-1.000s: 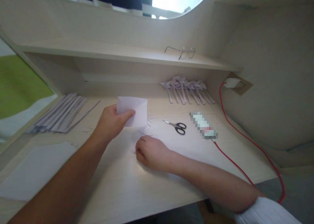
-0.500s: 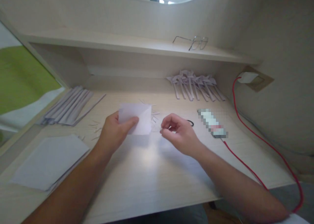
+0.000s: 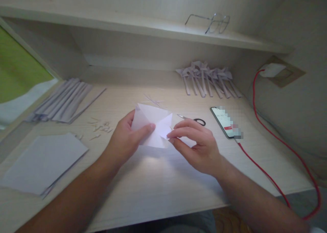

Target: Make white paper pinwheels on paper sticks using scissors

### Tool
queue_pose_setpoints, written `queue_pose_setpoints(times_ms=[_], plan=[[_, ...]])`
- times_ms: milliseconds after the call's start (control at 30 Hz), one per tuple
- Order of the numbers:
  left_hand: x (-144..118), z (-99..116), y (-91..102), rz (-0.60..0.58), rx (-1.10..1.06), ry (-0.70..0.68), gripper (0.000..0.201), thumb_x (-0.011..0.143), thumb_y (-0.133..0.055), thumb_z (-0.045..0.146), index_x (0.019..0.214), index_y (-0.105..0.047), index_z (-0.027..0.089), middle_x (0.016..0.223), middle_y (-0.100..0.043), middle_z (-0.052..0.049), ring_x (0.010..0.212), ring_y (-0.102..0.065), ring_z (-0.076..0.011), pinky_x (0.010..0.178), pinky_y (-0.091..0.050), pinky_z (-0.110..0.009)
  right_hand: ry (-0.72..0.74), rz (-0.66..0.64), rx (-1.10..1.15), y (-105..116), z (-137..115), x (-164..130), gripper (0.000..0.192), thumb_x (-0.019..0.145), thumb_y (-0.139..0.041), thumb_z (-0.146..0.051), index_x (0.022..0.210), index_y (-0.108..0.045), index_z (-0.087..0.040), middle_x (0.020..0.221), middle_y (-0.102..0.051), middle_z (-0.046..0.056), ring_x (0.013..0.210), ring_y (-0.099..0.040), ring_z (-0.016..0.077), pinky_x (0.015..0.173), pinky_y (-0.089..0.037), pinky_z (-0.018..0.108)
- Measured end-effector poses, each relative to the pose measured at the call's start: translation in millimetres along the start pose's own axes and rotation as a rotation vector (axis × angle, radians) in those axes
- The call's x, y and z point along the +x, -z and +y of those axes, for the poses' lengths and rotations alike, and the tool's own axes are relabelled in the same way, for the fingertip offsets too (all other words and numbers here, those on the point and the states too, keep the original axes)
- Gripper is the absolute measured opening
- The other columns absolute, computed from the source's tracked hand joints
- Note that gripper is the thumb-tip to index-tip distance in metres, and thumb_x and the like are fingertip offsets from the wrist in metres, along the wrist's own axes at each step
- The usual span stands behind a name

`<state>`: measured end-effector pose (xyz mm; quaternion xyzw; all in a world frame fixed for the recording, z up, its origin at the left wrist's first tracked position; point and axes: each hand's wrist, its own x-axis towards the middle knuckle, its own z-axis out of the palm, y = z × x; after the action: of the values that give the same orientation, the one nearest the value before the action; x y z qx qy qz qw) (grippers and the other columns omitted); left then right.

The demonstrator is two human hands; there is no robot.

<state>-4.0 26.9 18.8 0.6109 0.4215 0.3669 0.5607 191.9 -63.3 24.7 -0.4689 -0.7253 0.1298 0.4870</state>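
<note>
Desk (image 3: pixel 143 192), right fingers (image 3: pixel 188 133) now pinching paper (image 3: pixel 158 118)

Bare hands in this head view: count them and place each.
2. The bare left hand grips the left side of a square white paper sheet; the bare right hand is at the sheet's right side, partly covering black-handled metal scissors.

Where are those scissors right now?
In the head view, the scissors lie on the desk, right of centre, just beyond the right hand, which partly hides them, and to the left of the phone.
</note>
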Motion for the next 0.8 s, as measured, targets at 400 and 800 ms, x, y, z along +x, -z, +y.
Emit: queue_pose_setpoints(times_ms=[400, 800], plan=[[-2.4, -8.1, -4.1, 0.062, 0.735, -0.702, 0.023, 0.082, -0.073, 0.018, 0.104, -0.075, 0.024, 0.125, -0.066, -0.009, 0.123, -0.055, -0.0312, 0.109, -0.042, -0.052, -0.369, -0.044, 0.021, -4.1, 9.6, 2.0, 0.008, 0.089, -0.067, -0.012, 0.085, -0.071, -0.019, 0.082, -0.065, -0.001, 0.077, -0.06, 0.0136, 0.066, -0.045, 0.028], [-5.0, -16.0, -11.0, -0.13, 0.532, -0.632, 0.004, 0.087, -0.072, 0.023, 0.089, -0.074, 0.025, 0.087, -0.074, -0.003, 0.09, -0.065, -0.0225, 0.084, -0.051, -0.04, -0.345, -0.043, 0.116, -9.7, 10.1, -1.6, 0.008, 0.091, -0.067, -0.014, 0.091, -0.073, -0.019, 0.084, -0.069, 0.0, 0.076, -0.062, 0.0131, 0.066, -0.048, 0.026]])
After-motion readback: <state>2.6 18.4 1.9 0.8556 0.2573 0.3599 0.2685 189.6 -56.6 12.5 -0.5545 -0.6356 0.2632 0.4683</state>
